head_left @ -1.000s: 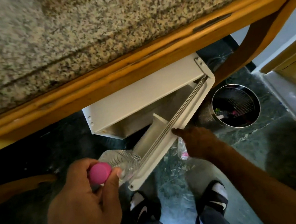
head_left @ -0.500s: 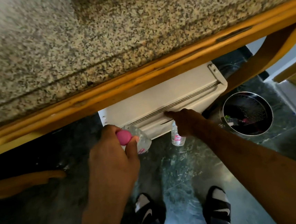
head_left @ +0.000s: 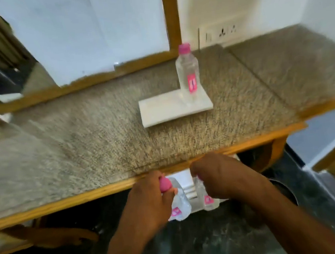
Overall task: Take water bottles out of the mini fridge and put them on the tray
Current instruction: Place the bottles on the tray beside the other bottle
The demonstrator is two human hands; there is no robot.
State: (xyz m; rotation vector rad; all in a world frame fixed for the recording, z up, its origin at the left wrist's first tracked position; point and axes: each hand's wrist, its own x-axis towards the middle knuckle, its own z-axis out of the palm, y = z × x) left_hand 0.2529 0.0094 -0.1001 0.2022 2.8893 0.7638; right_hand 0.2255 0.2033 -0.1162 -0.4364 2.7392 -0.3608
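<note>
A white tray [head_left: 161,111] lies on the granite counter [head_left: 82,139], with one clear pink-capped water bottle [head_left: 188,73] standing upright on its right part. Below the counter's wooden front edge, my left hand [head_left: 149,202] grips a second water bottle [head_left: 180,205] by its pink cap. My right hand [head_left: 218,175] holds a third bottle [head_left: 207,200] by the top; its cap is hidden under my fingers. Behind both bottles shows the white mini fridge door [head_left: 186,184], mostly hidden under the counter.
A wood-framed mirror [head_left: 92,31] stands along the back of the counter, and a wall socket panel [head_left: 219,33] sits to its right. A round bin [head_left: 285,189] stands on the dark floor at the right. A wooden chair part [head_left: 50,238] shows at lower left.
My view has swung up from the fridge to the countertop and tray. The fridge door, still ajar a second ago, now looks flat against the cabinet. Both hands have risen toward the counter edge with their bottles.
</note>
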